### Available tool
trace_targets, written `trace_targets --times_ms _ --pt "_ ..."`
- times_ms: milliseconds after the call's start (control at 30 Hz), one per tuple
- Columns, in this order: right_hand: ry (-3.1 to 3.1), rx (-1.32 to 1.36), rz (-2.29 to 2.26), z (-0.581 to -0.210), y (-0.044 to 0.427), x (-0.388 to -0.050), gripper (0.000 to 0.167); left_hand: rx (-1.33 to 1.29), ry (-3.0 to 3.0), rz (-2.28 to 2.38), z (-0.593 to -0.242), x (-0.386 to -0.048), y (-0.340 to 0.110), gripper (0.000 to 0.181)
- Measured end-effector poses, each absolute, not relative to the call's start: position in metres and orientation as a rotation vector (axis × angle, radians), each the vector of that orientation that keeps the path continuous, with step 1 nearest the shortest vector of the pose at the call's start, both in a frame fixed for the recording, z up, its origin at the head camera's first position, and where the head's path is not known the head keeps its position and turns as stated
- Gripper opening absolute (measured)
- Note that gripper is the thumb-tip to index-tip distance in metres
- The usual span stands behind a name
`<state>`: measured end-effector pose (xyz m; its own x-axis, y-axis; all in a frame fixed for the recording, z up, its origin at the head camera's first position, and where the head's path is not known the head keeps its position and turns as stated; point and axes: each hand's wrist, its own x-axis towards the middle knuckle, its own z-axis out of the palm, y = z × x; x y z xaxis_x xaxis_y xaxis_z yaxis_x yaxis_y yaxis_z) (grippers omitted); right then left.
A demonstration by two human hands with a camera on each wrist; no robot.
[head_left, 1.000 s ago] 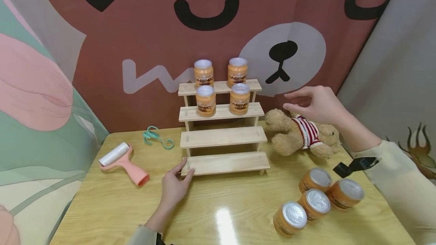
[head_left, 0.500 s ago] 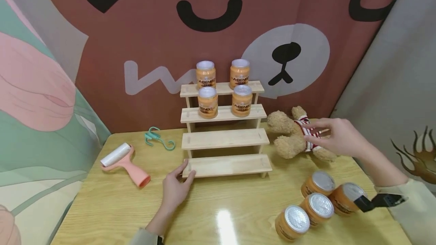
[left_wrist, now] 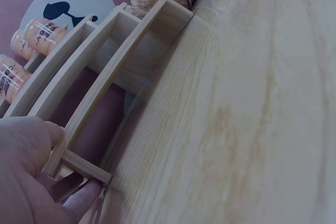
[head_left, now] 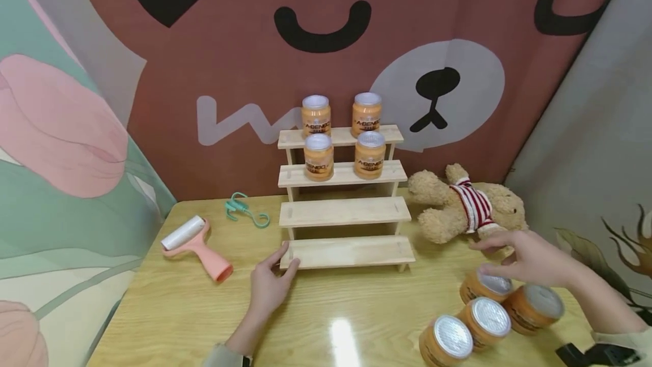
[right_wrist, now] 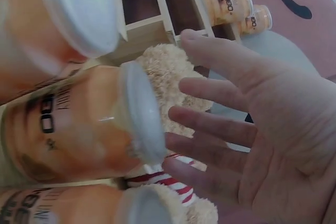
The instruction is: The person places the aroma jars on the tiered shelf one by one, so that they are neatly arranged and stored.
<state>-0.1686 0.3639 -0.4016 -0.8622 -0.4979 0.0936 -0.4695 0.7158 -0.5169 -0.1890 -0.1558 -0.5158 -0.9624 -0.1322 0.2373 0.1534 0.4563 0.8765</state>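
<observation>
Left hand (head_left: 269, 287) grips the rack's (head_left: 345, 212) bottom step. Right hand (head_left: 530, 259), empty, fingers spread, by the rearmost jar (head_left: 484, 289), table (head_left: 377, 304) right; best grasped below the lid (head_left: 498, 282), clear of neighbouring jars (head_left: 490, 317).

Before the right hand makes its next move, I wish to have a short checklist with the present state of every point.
1. Left hand holds the left end of the lowest step: ok.
2. Right hand free to take something: ok, it holds nothing.
3. Four jars at the right upright: ok, lids face up.
4. Those jars spaced well apart: not ok, they stand bunched closely.
5. Right hand touching the nearest jar: cannot tell.
6. Shelf jars upright: ok, two on each of the upper two steps.
</observation>
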Motion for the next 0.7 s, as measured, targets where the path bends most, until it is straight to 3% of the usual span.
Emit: trace_targets --times_ms 200,433,700 --pt "2.727 -0.847 -0.882 -0.412 0.369 -0.164 0.041 -0.006 -2.425 -1.531 -0.517 -0.191 -0.154 0.048" --pt "2.927 -0.847 -0.533 -0.413 0.366 -0.16 0.049 -0.007 -2.433 -1.527 -0.517 -0.189 -0.154 0.048" --pt "2.955 -0.857 -0.548 -0.412 0.361 -0.16 0.047 0.002 -2.431 -1.515 -0.517 -0.191 -0.153 0.047"
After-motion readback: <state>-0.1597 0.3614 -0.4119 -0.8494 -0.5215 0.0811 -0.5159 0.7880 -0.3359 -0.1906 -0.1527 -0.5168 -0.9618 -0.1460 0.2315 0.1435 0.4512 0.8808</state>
